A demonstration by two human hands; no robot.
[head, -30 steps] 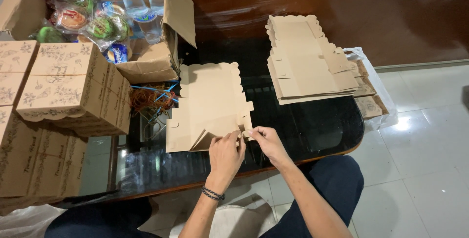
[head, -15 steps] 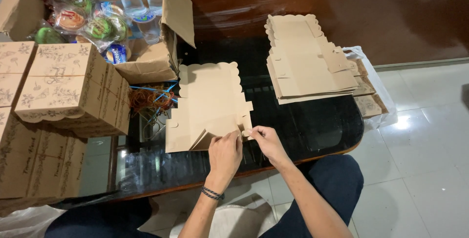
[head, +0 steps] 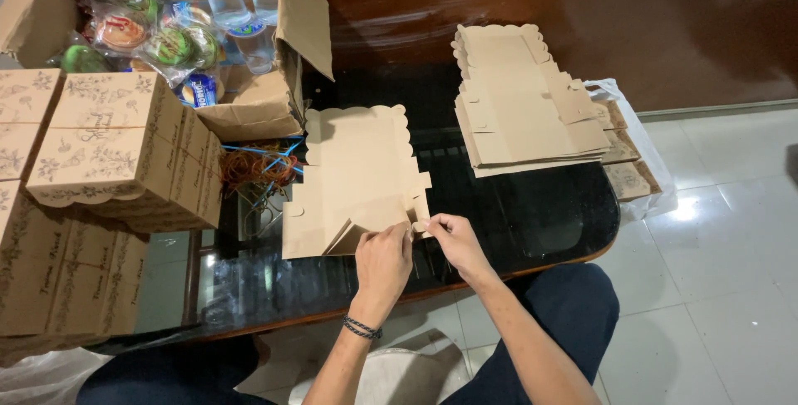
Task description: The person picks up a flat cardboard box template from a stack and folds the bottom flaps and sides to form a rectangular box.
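Observation:
A flat brown cardboard box blank with scalloped edges lies on the dark glass table. Its near flap is folded up. My left hand grips that raised flap from below, a dark bracelet on the wrist. My right hand pinches the small tab at the flap's right corner. Both hands meet at the blank's near right edge.
A stack of flat blanks lies at the table's right, over a white plastic bag. Assembled patterned boxes are piled at left. An open carton holds snacks and water cups. Coloured rubber bands lie beside it.
Hardly anything has moved. Both hands stay on the near flap and tab of the blank, with only slight finger shifts.

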